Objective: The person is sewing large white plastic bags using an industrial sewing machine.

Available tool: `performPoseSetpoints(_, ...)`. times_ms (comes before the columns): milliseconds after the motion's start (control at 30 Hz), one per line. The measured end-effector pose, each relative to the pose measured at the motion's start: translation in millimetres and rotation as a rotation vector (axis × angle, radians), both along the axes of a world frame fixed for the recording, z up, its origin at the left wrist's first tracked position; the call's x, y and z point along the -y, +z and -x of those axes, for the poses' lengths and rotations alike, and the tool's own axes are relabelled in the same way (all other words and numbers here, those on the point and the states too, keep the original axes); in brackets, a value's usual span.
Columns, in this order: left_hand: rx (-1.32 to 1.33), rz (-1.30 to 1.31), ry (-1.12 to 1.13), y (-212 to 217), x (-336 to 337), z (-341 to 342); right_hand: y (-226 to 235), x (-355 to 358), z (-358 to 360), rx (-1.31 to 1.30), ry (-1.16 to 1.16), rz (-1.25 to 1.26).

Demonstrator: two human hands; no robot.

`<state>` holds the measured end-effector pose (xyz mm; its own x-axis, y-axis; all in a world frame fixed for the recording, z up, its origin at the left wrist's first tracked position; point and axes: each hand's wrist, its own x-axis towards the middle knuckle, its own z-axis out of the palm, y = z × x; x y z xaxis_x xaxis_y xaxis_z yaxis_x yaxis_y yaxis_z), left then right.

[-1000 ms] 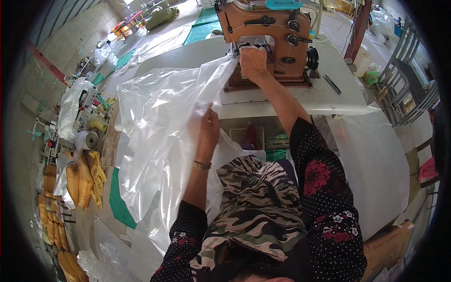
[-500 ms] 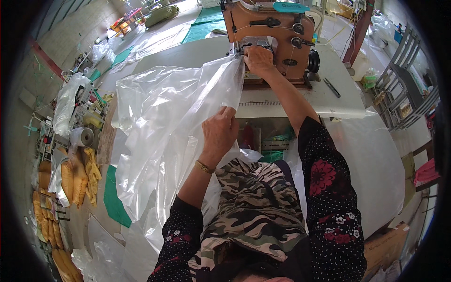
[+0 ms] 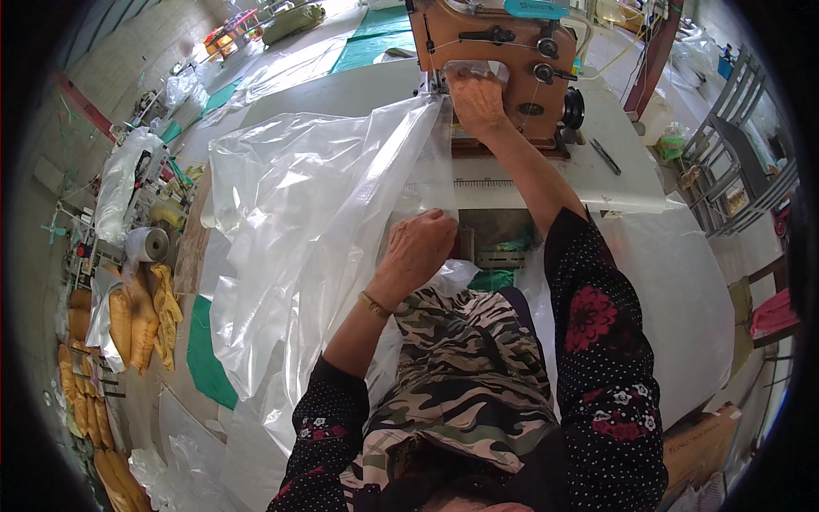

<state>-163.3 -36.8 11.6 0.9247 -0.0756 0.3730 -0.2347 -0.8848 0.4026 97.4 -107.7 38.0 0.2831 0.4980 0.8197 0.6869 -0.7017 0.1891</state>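
Observation:
A large clear plastic sheet [image 3: 299, 188] drapes over the left of the white worktable and hangs toward my lap. Its far corner runs under the needle area of a brown sewing machine [image 3: 529, 102]. With its fingers closed, my left hand [image 3: 418, 247] pinches the sheet's right edge just off the table's near edge. My right hand [image 3: 478, 101] is up against the machine, right beside the needle bar [image 3: 433, 81]. Its fingers are curled and the fingertips are hidden, so what they hold, if anything, does not show.
Thread snips [image 3: 606, 157] lie on the white table [image 3: 589, 183] right of the machine. A turquoise object [image 3: 536, 8] sits on top of it. At left are a cluttered rack with a white roll [image 3: 148, 245] and orange bundles [image 3: 141, 324]. A grey chair [image 3: 738, 145] stands at right.
My left hand has moved right and slightly nearer, drawing the sheet's edge along. My right hand has shifted a little up and right beside the needle. The machine appears slightly more to the right.

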Motion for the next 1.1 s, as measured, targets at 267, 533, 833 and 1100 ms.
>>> performPoseSetpoints(267, 0.426, -0.479, 0.419, 52, -31, 1, -52, 22, 90, -0.428, -0.051, -0.222)
performPoseSetpoints(533, 0.324, -0.508, 0.607, 71, -80, -1, -35, 40, 157, -0.87, 0.193, -0.468)
performPoseSetpoints(833, 0.168, 0.175, 0.082, 75, -48, 0, -43, -74, 180, -1.364, 0.825, -0.869)
performPoseSetpoints(1100, 0.107, 0.073, 0.168, 51, -39, 7, -65, 5, 202, -0.497, 0.573, -0.725)
